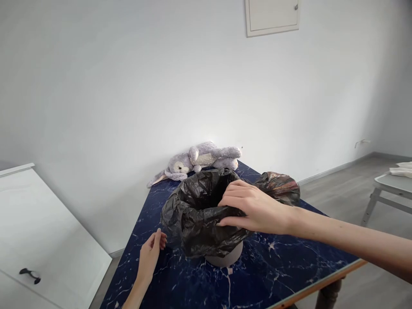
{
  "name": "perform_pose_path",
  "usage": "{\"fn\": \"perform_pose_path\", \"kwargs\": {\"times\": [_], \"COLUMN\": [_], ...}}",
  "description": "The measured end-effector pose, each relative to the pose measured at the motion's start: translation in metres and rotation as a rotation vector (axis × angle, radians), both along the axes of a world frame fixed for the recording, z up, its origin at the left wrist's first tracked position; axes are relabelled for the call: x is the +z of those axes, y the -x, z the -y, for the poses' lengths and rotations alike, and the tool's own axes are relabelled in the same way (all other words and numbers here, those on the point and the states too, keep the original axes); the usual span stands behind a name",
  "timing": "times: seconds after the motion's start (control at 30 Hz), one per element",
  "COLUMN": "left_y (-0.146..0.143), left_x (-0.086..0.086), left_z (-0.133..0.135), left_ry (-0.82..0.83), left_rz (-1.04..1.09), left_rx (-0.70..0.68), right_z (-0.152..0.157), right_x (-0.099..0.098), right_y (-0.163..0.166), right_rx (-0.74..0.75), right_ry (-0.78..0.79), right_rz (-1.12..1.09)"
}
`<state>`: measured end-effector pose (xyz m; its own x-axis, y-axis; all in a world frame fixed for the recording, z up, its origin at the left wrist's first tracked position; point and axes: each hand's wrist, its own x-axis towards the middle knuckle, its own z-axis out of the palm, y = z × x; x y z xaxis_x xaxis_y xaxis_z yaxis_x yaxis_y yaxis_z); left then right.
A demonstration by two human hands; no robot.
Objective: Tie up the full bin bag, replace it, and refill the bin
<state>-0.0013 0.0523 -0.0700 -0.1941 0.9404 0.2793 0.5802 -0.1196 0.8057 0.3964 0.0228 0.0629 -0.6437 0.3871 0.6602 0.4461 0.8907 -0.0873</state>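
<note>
A black trash bag (pixel 199 231) lines a bin (pixel 227 259), its edge folded down over the outside. Only the bin's light grey base shows below the plastic. My right hand (pixel 246 204) pinches the bag's rim on the near right side, fingers inside the opening and thumb outside. Just left of the bin, my left hand (pixel 153 243) hangs over the table with loosely curled fingers and holds nothing. Deep shadow hides the inside of the bin.
The bin stands on a dark blue marbled table (pixel 267 266). Behind it a plush bunny (pixel 201 159) lies against the wall. A filled dark bag (pixel 280 188) is at the right. A white cabinet (pixel 41 231) stands left, a grey folding table (pixel 394 183) far right.
</note>
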Motion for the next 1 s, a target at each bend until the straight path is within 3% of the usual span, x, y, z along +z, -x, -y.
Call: {"fn": "perform_pose_path", "kwargs": {"times": [0.13,0.27,0.47,0.6,0.83,1.0], "left_y": [0.004,0.003,0.001,-0.001,-0.001,0.001], "left_x": [-0.007,-0.008,-0.007,-0.005,-0.005,-0.007], "left_z": [0.0,0.002,0.005,0.007,0.006,0.005], "left_ry": [0.04,0.057,0.073,0.086,0.091,0.097], "left_rz": [-0.028,-0.043,-0.061,-0.071,-0.082,-0.08], "left_rx": [-0.049,-0.081,-0.088,-0.095,-0.109,-0.116], "right_z": [-0.028,-0.068,-0.142,-0.174,-0.197,-0.184], "right_x": [-0.002,0.006,0.01,0.011,0.006,-0.021], "right_y": [0.017,0.018,-0.009,-0.037,-0.078,-0.084], "right_rx": [-0.083,-0.288,-0.519,-0.658,-0.824,-0.911], "right_ry": [0.033,0.088,0.128,0.158,0.213,0.175], "right_rz": [0.036,0.162,0.236,0.28,0.226,-0.018]}}
